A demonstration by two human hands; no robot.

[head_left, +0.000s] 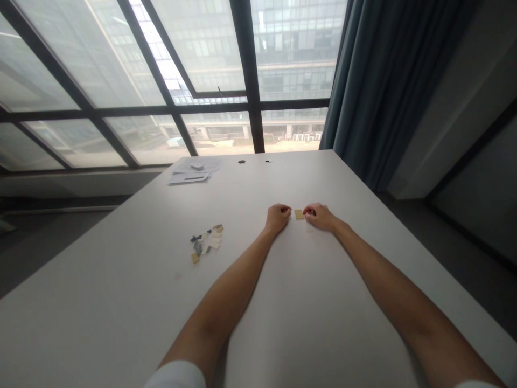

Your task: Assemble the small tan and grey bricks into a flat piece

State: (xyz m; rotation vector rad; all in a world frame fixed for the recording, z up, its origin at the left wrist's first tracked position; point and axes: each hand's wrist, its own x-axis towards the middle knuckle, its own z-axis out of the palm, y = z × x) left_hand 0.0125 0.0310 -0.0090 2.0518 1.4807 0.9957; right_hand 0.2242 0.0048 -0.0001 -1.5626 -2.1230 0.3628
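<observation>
A small tan square plate [299,214], studded like a toy building-brick piece, lies flat on the white table [315,285] between my two hands. Just left of it is my left hand [278,216], its fingers curled and the thumb and forefinger drawn together; anything in them is too small to make out. My right hand [319,216] rests at the plate's right edge with bent, closed fingertips very near or touching it. Whether those fingertips also pinch a tiny piece cannot be seen. Off to the left lies a loose pile of small grey, white and tan pieces [205,242].
Papers [189,178] with a small white object [197,166] on top lie at the table's far left. Two small dark round spots, one a disc [241,161], sit near the far edge. Beyond are windows [294,54] and a blue curtain [375,97] at right.
</observation>
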